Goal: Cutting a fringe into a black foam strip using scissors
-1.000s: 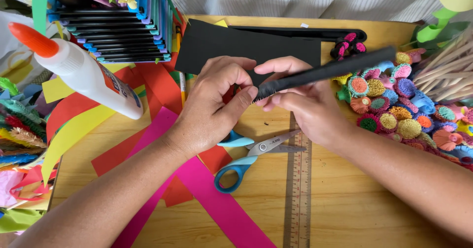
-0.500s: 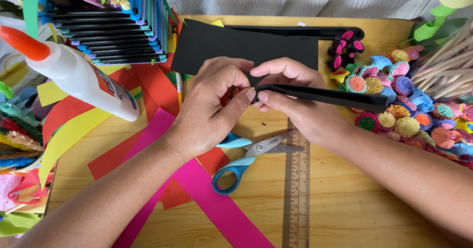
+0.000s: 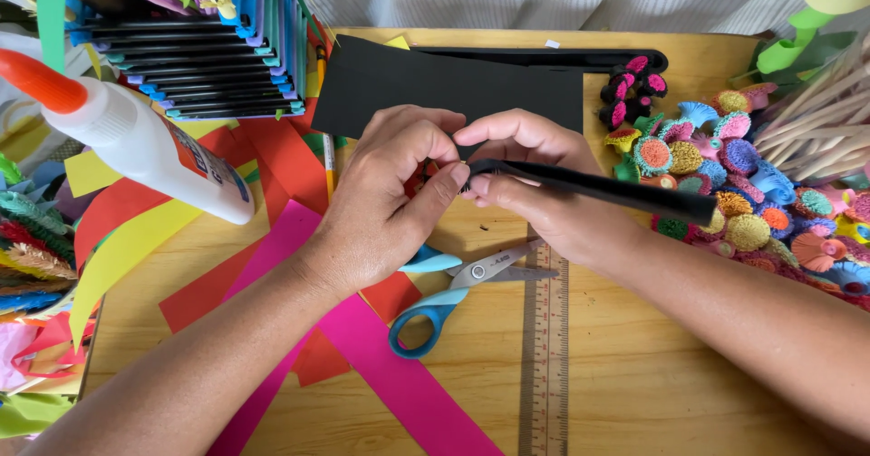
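Head view looks down on a wooden surface (image 3: 634, 392) crowded along its left, far and right sides. Since the earlier pictures the black strip (image 3: 598, 189) has dropped from a rising slant to nearly level, and its near end now curls tight at the fingertips; I judge the rolling of that end has begun.

Both hands meet at centre, above the surface. The left hand (image 3: 390, 202) pinches the strip's end between thumb and forefinger, fingers closed on it. The right hand (image 3: 535, 179) is closed around the strip just beside that pinch, and the strip runs right over a heap of coloured paper rolls (image 3: 734, 184).

Black card (image 3: 435, 80) lies flat behind the hands. A glue bottle (image 3: 145, 143) lies tilted at left, well apart. Pink paper (image 3: 390, 374) and red paper (image 3: 272, 157) pass under the left forearm. A ruler (image 3: 546, 365) and blue scissors (image 3: 453, 297) lie just near of the hands.

Open room is the bare wood near and right of the ruler; the strip's far tip hangs close over the rolls.
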